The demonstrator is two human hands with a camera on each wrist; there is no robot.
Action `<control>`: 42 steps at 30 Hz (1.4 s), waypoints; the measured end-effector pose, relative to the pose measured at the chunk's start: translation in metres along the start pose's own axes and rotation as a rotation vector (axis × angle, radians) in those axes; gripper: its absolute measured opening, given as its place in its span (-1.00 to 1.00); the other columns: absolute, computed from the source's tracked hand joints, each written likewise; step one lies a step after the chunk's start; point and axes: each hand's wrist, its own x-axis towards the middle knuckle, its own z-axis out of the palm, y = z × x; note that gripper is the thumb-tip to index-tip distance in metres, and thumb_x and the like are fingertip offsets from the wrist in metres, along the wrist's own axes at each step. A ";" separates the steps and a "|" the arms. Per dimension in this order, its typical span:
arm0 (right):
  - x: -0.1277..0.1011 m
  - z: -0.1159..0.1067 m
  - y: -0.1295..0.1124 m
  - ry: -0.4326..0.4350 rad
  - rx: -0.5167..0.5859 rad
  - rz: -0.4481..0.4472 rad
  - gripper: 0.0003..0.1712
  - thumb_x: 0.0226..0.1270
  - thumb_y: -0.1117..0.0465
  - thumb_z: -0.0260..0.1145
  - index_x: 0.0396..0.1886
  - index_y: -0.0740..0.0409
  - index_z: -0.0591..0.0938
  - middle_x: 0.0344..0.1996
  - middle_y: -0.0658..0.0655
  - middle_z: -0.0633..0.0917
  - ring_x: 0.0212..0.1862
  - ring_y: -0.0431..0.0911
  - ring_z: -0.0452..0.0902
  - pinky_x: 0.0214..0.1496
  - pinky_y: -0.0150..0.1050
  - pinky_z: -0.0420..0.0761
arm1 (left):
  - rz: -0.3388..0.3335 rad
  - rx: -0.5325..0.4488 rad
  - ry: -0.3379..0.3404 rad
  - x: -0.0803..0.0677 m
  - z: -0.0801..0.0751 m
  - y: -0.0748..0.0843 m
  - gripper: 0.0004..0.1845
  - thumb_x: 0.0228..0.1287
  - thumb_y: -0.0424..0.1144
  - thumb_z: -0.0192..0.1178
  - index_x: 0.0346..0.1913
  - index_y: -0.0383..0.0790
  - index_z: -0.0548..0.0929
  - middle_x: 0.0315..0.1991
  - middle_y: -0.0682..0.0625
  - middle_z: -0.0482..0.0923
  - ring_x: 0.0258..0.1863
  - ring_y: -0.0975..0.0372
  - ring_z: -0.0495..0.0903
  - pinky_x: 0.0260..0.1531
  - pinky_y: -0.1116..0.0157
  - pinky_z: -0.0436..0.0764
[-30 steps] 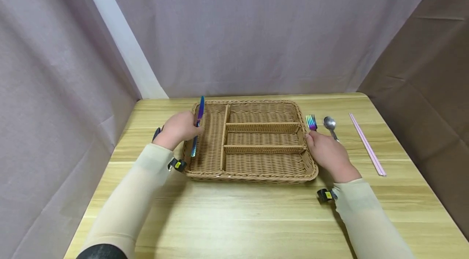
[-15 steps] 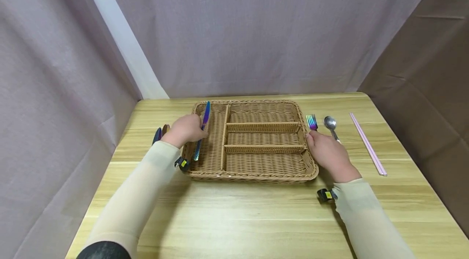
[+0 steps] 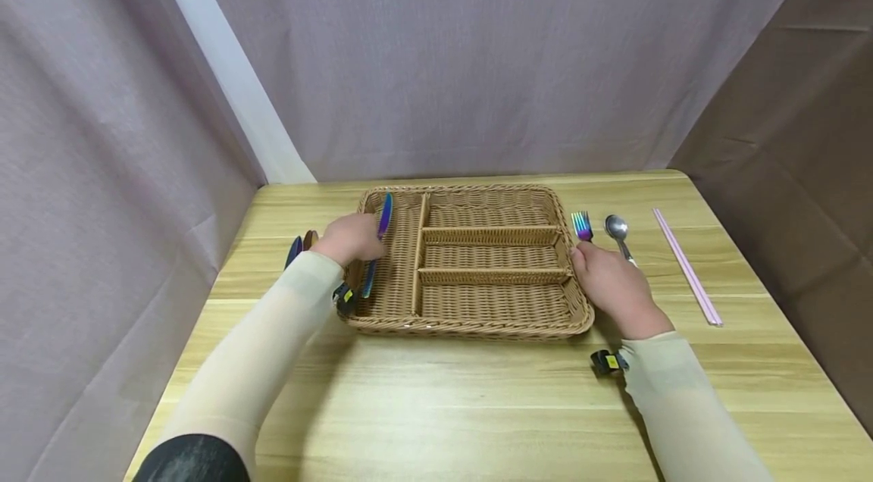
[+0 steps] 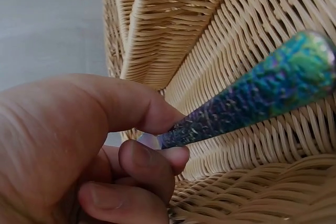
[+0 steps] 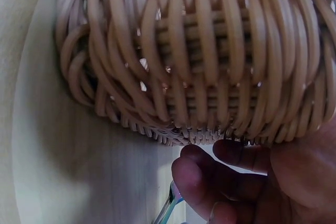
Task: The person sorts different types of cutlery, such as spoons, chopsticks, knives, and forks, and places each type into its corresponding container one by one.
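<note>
My left hand (image 3: 353,237) pinches a rainbow-coloured table knife (image 3: 385,215) over the long left compartment of a woven, divided cutlery basket (image 3: 470,330). The blade points to the back; the textured teal and purple handle (image 4: 252,98) slants across the left wrist view, close over the weave. Thumb and index finger hold the knife while the other fingers are curled below. At the basket's right side my right hand (image 3: 617,289) grips the rim, its curled fingers (image 5: 189,174) against the outer wall. Just beyond it lies a rainbow fork (image 3: 582,224), its handle hidden under that hand.
On the wooden table (image 3: 436,406), right of the basket, lie a silver spoon (image 3: 617,228) and pink chopsticks (image 3: 685,266). Left of the basket, a dark blue rounded end (image 3: 294,249) and a brown one (image 3: 310,239) show past the left sleeve. Grey curtains (image 3: 477,57) hang behind.
My left hand has carried the knife a little to the right and nearer, deeper over the left compartment. The brown rounded end has come into sight. My right hand has stayed at the rim.
</note>
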 end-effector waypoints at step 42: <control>0.001 0.003 0.004 0.028 0.005 -0.016 -0.42 0.87 -0.03 -0.18 0.23 0.31 0.61 0.06 0.58 0.72 0.07 0.57 0.66 0.01 0.55 0.63 | -0.096 0.051 -0.237 0.037 0.007 0.021 -0.69 0.28 -0.35 0.17 -0.63 -0.02 0.54 -0.65 0.08 0.45 -0.70 0.26 0.32 -0.55 0.24 0.41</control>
